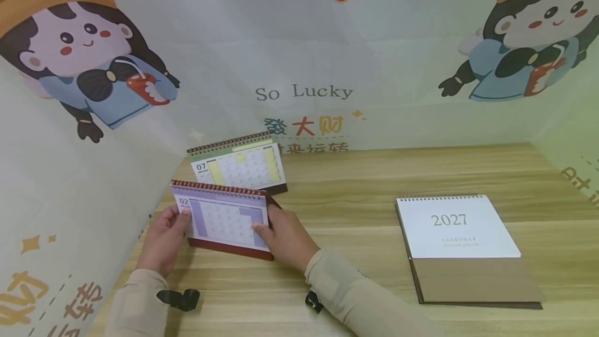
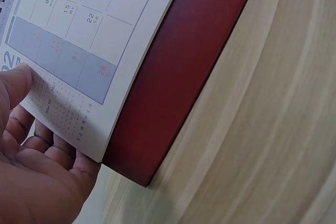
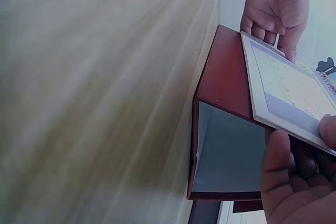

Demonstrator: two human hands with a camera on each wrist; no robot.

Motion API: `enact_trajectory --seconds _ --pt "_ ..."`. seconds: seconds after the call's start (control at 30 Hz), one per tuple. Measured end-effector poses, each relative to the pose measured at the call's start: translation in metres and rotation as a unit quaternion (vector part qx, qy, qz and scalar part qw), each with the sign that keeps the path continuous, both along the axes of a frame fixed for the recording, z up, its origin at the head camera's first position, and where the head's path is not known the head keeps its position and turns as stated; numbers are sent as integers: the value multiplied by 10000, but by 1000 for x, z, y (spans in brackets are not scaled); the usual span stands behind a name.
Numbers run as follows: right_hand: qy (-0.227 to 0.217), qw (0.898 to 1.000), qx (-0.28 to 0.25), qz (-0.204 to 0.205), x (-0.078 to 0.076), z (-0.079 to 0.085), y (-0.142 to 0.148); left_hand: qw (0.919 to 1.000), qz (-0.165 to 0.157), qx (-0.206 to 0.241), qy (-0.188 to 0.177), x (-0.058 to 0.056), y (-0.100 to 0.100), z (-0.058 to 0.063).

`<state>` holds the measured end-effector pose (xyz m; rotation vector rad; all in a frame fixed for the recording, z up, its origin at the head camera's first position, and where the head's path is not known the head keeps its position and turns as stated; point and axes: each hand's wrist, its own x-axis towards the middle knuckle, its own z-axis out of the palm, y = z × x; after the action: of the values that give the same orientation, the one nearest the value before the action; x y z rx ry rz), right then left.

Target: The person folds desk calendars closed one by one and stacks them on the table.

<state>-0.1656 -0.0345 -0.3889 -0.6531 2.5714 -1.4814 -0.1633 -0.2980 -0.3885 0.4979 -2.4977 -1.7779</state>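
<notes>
A red desk calendar [image 1: 223, 218] with a purple-bordered page marked 02 stands on the table at the left, held between both hands. My left hand [image 1: 161, 241] pinches its left edge, thumb on the page and fingers curled behind, as the left wrist view shows. At the other edge, my right hand [image 1: 291, 235] grips with its thumb on the page front and its fingers behind. The red base [image 3: 226, 74] appears as an open-sided stand in the right wrist view. Just behind it is a green-topped calendar [image 1: 238, 168] showing 07, partly hidden.
A brown calendar [image 1: 472, 281] with a white 2027 cover leans on the right side of the wooden table [image 1: 346, 191]. Printed cloth walls [image 1: 402, 40] rise along the back and sides. Black straps [image 1: 180, 299] hang at the wrists.
</notes>
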Motion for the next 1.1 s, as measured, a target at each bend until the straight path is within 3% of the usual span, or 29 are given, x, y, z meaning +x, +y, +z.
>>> enact_trajectory --seconds 0.2,0.5,0.63,0.8,0.93,1.1 --pt "183 9998 -33 -100 0 -2 1 9999 0 -54 108 -2 -1 -1" --pt "168 9996 233 16 -1 3 8 9975 -315 -602 183 1 -5 3" --pt "166 9992 344 148 -2 4 18 9984 -355 -292 316 5 -12 3" --pt "268 9995 106 -104 -4 10 32 9980 -453 137 410 4 -15 9" --pt "163 9995 -67 -245 -6 14 36 9984 -428 -15 378 0 -10 12" --pt "-121 9999 -14 -56 -6 12 34 9973 -570 -435 154 -4 -4 9"
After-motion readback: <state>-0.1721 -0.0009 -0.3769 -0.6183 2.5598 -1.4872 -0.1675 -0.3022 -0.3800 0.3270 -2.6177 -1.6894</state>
